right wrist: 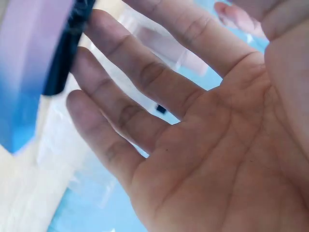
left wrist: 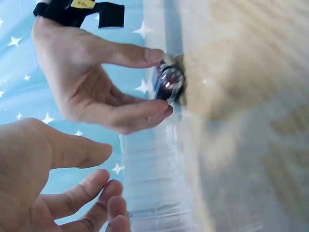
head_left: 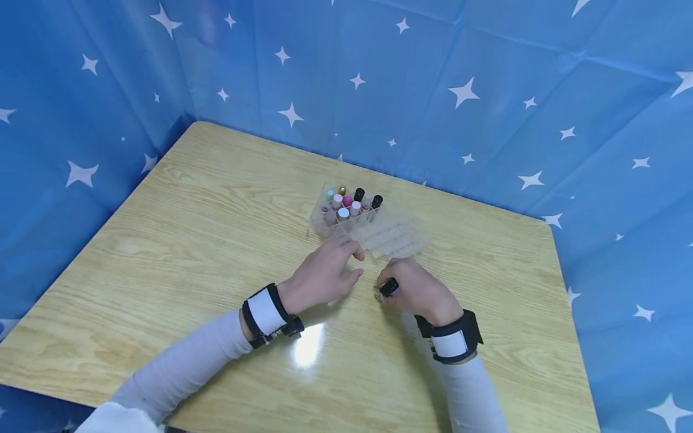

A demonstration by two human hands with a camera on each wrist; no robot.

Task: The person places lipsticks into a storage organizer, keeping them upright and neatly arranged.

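Note:
My right hand pinches a small black cosmetic tube close over the table; its round, shiny end faces the left wrist camera. Alongside the black piece, the right wrist view shows a faceted pink-to-blue tube at the fingertips. I cannot tell whether the two are one item. To the left, my left hand hovers with fingers loosely bent and thumb apart, holding nothing. Beyond both hands stands a clear compartment organizer, holding several small bottles and tubes with black, pink, white, gold and mint tops.
A clear plastic divided piece lies right of the organizer, just beyond my right hand. The wood-grain table is bordered by a blue curtain with white stars at the back and sides. Both wrists wear black-and-white straps.

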